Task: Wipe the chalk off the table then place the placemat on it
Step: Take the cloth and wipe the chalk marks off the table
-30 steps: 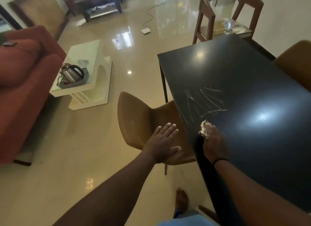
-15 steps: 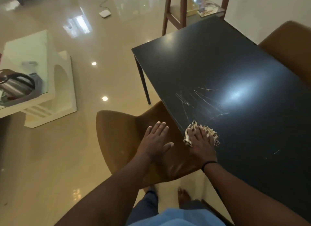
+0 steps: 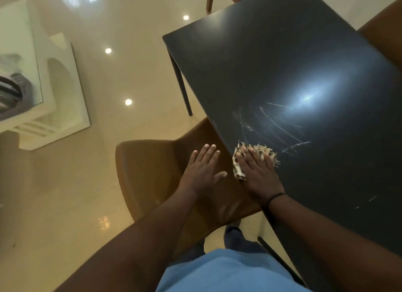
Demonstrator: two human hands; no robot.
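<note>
Checked frayed cloth: under my right hand, flat fingers pressing it on the black glossy table
White chalk scribbles: just beyond my fingertips
Left hand: fingers straight, over the brown chair

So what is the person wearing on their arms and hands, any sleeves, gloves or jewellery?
No gloves and no sleeves in view: both forearms are bare down to the left hand and the right hand. The only thing worn is a thin black band around the right wrist. No rings are visible.
</note>
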